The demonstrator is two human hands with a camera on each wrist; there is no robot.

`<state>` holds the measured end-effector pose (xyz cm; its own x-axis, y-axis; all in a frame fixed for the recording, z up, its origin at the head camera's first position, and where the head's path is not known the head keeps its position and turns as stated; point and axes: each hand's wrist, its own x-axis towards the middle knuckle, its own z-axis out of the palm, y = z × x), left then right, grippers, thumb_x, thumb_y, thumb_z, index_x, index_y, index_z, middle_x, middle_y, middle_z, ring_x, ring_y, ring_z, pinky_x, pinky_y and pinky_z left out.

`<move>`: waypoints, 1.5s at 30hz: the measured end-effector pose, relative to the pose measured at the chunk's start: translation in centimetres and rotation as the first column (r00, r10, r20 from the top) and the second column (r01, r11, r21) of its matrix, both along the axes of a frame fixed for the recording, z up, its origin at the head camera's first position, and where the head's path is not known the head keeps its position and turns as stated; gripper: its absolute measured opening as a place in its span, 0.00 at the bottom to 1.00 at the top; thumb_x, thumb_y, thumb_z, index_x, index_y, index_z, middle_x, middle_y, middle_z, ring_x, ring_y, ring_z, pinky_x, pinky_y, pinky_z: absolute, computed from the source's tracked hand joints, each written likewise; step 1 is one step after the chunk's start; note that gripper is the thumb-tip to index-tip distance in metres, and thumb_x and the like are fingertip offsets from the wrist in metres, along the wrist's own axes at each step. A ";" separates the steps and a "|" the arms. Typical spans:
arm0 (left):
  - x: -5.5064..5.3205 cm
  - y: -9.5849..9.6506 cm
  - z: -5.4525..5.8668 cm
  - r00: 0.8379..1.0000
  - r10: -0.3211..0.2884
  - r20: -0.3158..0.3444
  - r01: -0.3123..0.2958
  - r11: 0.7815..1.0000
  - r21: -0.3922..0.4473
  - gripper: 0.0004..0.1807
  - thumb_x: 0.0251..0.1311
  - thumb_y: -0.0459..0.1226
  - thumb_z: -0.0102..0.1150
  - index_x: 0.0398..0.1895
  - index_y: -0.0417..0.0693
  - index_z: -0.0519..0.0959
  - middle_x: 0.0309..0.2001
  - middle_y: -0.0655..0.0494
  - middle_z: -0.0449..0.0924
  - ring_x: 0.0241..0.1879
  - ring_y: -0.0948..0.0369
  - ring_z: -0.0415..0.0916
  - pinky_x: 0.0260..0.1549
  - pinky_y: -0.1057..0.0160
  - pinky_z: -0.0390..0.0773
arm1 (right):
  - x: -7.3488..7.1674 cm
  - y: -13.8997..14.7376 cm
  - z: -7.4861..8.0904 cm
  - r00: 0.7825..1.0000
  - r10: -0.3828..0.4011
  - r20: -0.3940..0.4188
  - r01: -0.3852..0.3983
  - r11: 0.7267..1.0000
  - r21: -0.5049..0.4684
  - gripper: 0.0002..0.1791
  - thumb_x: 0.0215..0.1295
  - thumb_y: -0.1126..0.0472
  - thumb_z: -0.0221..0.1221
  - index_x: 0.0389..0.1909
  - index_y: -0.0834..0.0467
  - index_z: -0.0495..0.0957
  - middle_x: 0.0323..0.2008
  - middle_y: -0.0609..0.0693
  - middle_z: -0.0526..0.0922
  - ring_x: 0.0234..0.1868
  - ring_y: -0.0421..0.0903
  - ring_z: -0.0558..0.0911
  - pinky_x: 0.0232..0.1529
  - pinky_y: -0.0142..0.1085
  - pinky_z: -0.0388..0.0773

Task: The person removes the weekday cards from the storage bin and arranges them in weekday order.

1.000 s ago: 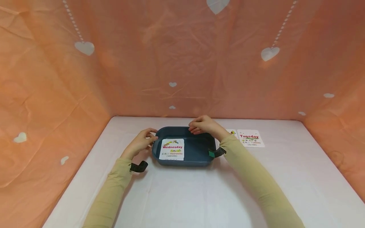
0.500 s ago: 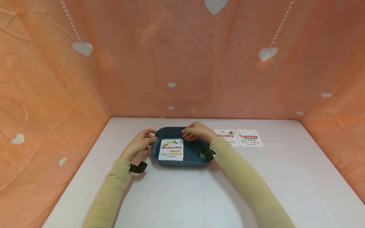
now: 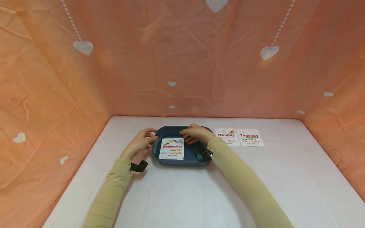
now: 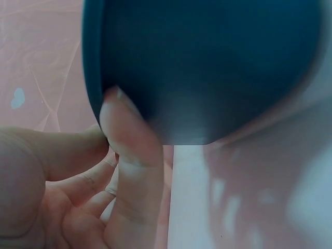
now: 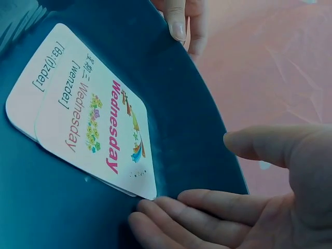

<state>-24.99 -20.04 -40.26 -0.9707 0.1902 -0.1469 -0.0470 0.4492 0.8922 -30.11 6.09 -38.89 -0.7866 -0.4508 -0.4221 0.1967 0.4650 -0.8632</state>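
A dark blue tray (image 3: 182, 163) with rounded corners stands on the white table. My left hand (image 3: 138, 143) pinches its left rim; in the left wrist view one finger (image 4: 132, 129) lies over the inner side of the wall. A white card printed Wednesday (image 5: 104, 114) lies on top of a small stack at the tray's left end, with another card's edge peeking out beneath. Inside the tray, my right hand (image 3: 196, 133) reaches down with relaxed fingers. Its fingertips (image 5: 163, 205) are right at the top corner of the Wednesday card, the thumb held apart from them.
To the right of the tray, a Monday card (image 3: 227, 136) and a Tuesday card (image 3: 251, 137) lie side by side on the table (image 3: 171, 196). An orange cloth (image 3: 188, 63) with white hearts hangs behind and along both sides.
My right hand has moved left and down from the tray's back rim to beside the Wednesday card, uncovering the Monday card. The left hand keeps its hold on the tray.
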 end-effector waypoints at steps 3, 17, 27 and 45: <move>-0.1 0.0 0.0 1.000 -0.002 -0.003 0.002 1.000 -0.004 0.21 0.68 0.33 0.53 0.62 0.38 0.66 0.41 0.36 0.73 0.28 0.55 0.73 0.24 0.60 0.75 | 0.1 0.0 0.1 1.000 -0.007 -0.006 0.007 1.000 0.010 0.27 0.66 0.52 0.57 0.57 0.69 0.72 0.49 0.62 0.78 0.45 0.51 0.82 0.43 0.40 0.79; -0.3 -0.1 -0.2 1.000 0.000 0.000 0.000 1.000 -0.007 0.22 0.68 0.34 0.53 0.63 0.37 0.66 0.40 0.37 0.73 0.28 0.57 0.73 0.24 0.61 0.75 | 0.3 -0.5 -0.5 0.989 -0.072 0.126 0.082 0.994 -0.074 0.27 0.66 0.54 0.59 0.58 0.69 0.69 0.51 0.64 0.74 0.49 0.56 0.79 0.44 0.46 0.79; -0.2 0.0 -0.1 1.000 0.002 0.014 -0.002 1.000 -0.012 0.21 0.68 0.34 0.53 0.63 0.38 0.66 0.41 0.39 0.74 0.28 0.57 0.73 0.25 0.60 0.75 | 0.0 -0.4 -0.7 0.982 -0.071 0.175 0.095 0.987 -0.133 0.21 0.68 0.62 0.57 0.57 0.69 0.71 0.48 0.62 0.76 0.47 0.55 0.79 0.47 0.45 0.78; -0.1 -0.1 -0.1 1.000 0.001 0.002 -0.001 1.000 -0.007 0.21 0.69 0.34 0.52 0.62 0.37 0.66 0.41 0.37 0.73 0.28 0.56 0.73 0.24 0.60 0.75 | 0.3 -0.9 -0.2 0.995 0.096 0.039 -0.093 0.992 -0.087 0.16 0.57 0.74 0.62 0.48 0.70 0.78 0.39 0.59 0.83 0.37 0.48 0.82 0.41 0.41 0.80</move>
<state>-25.12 -20.19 -40.38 -0.9706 0.1883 -0.1500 -0.0490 0.4556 0.8889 -29.79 5.18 -39.10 -0.7206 -0.5579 -0.4117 0.1931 0.4088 -0.8920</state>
